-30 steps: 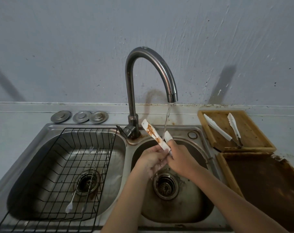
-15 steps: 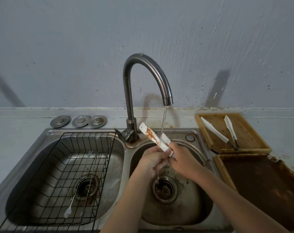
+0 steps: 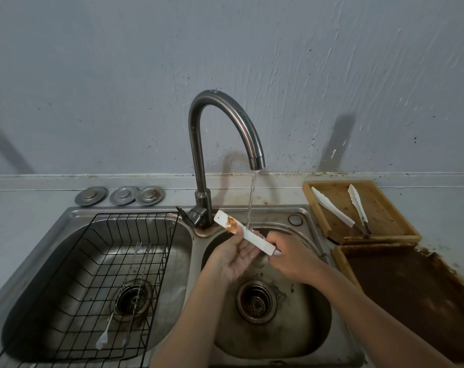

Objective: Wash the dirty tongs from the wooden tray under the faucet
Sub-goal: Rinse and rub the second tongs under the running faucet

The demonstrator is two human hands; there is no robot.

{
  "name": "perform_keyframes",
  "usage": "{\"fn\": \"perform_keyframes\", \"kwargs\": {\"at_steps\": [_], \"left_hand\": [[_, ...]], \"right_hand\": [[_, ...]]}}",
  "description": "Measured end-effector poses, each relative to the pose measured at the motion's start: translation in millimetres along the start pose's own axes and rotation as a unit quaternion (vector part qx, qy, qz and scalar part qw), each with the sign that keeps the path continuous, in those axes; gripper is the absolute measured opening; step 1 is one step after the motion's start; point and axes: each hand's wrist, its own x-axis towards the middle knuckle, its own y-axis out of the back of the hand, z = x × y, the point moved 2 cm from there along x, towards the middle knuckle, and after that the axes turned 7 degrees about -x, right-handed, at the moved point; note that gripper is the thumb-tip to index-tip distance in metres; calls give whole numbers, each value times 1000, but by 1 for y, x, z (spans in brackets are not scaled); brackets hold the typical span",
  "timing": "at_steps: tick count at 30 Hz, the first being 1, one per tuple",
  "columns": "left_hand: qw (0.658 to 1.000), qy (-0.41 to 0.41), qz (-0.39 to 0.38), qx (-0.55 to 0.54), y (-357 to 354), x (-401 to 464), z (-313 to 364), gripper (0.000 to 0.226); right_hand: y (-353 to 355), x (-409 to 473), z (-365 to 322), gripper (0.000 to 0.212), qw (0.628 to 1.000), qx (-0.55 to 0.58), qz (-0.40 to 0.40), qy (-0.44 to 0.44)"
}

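Observation:
White tongs (image 3: 241, 233) with a brown-orange smear near their far tip lie slanted over the right sink basin (image 3: 299, 325). My right hand (image 3: 291, 257) grips their near end. My left hand (image 3: 234, 257) is palm-up beneath them, fingers spread, touching their underside. Water runs from the curved steel faucet (image 3: 225, 144) and lands on the tongs' middle. A second pair of white tongs (image 3: 342, 208) lies spread in the wooden tray (image 3: 379, 205) at the right.
A black wire rack (image 3: 92, 274) sits in the left basin with a cleaned pair of tongs (image 3: 124, 301) on it. Three metal drain plugs (image 3: 120, 195) lie on the counter behind. A darker stained wooden tray (image 3: 416, 296) stands at the near right.
My left hand has opened from closed around the tongs to a flat palm under them. The tongs have tilted lower, and the stream now hits their middle.

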Motion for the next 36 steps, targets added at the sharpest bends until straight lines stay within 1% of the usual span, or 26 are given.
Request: {"fn": "perform_keyframes", "kwargs": {"at_steps": [2,4,6,7,9,11,13,14,17,20,22,24,27,29,32,34,36], "left_hand": [[1000,6,-1,-16,-1,-1,-2,31],[1000,8,-14,-5,-1,-3,-5,25],[999,17,-31,17,-1,-5,-8,17],[999,21,-34,21,-1,-6,-8,17],[1000,23,-19,6,3,-6,-7,27],[1000,12,16,-6,8,-3,-3,39],[999,1,42,-4,12,-2,0,42],[999,1,46,5,12,-3,-1,39],[997,15,39,67,11,-7,-6,22],[992,16,59,106,15,-6,-5,26],[990,0,96,104,21,-3,1,36],[983,-9,119,139,25,-2,7,41],[969,3,109,220,25,-4,5,38],[963,14,95,250,27,-4,4,32],[962,8,98,256,31,-1,9,29],[963,-11,122,239,32,2,13,31],[957,-26,140,252,31,3,15,32]], "right_hand": [[1,-1,-2,28,1000,-14,2,11],[2,-3,-4,24,1000,-20,9,16],[5,-4,-4,29,999,-35,22,17],[7,-4,-3,32,998,-49,29,19],[11,-5,1,33,998,-59,26,19],[11,-6,7,30,998,-57,8,15],[11,-7,11,30,998,-62,-1,11],[11,-8,12,31,998,-64,-3,10],[14,-11,15,30,997,-73,-24,6],[21,-17,18,30,996,-75,-50,3],[26,-20,19,29,995,-79,-57,9],[28,-21,19,27,994,-82,-65,13],[30,-22,21,27,993,-96,-74,14],[33,-24,25,27,992,-103,-78,15],[36,-27,33,29,993,-93,-74,16],[35,-29,36,29,993,-88,-73,21],[32,-29,36,28,993,-88,-72,33]]}}
